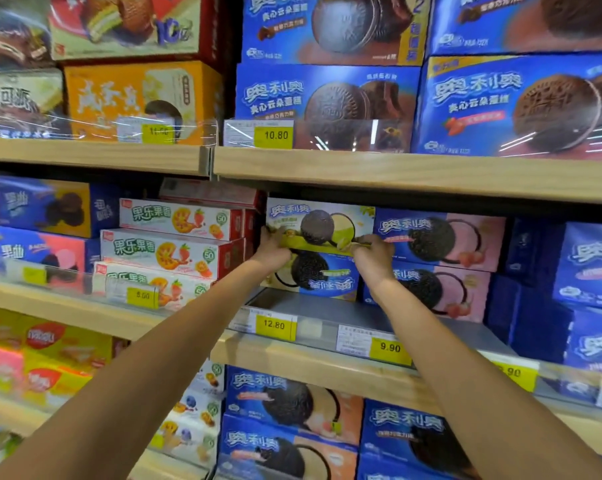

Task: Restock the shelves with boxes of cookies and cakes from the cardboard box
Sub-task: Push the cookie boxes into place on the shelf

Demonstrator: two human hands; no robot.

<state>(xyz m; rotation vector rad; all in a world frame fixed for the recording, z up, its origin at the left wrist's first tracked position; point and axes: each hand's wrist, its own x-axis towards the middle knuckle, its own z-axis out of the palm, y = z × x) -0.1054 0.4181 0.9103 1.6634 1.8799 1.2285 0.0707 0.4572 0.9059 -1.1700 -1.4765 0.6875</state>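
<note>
- Green cookie box (pixel 320 223) is gripped at both lower corners. The fingers (pixel 271 233) of the left hand (pixel 275 247) are curled round its lower left edge. The fingers (pixel 363 244) of the right hand (pixel 374 254) are closed in a pinch on its lower right front edge.
- It is held level, face outward, on top of an upside-down box (pixel 322 277) of a similar lime-and-blue kind. Whether its weight is borne fully by that box or partly by the hands cannot be told.
- Its right end is set just beside the upper of two stacked pink boxes (pixel 443 237), and its front is roughly flush with theirs.
- Both stacks are stood toward the back of the middle shelf (pixel 303 353). A strip of bare grey shelf floor is left in front of them, behind the price tag (pixel 274 325) marked 12.80.
- To the left, white biscuit boxes (pixel 178 221) are stacked three high. To the right, dark blue boxes (pixel 590 265) are piled nearer the shelf front.
- Progress is judged to be well under way. With the held box this column is two high, and the gap under the shelf above is nearly filled.
- What is left is judged to be the release of this box, perhaps the righting of the inverted one beneath, and the filling of the bare strip with a further row.
- The cardboard box is not in view, so how much stock remains cannot be told.
</note>
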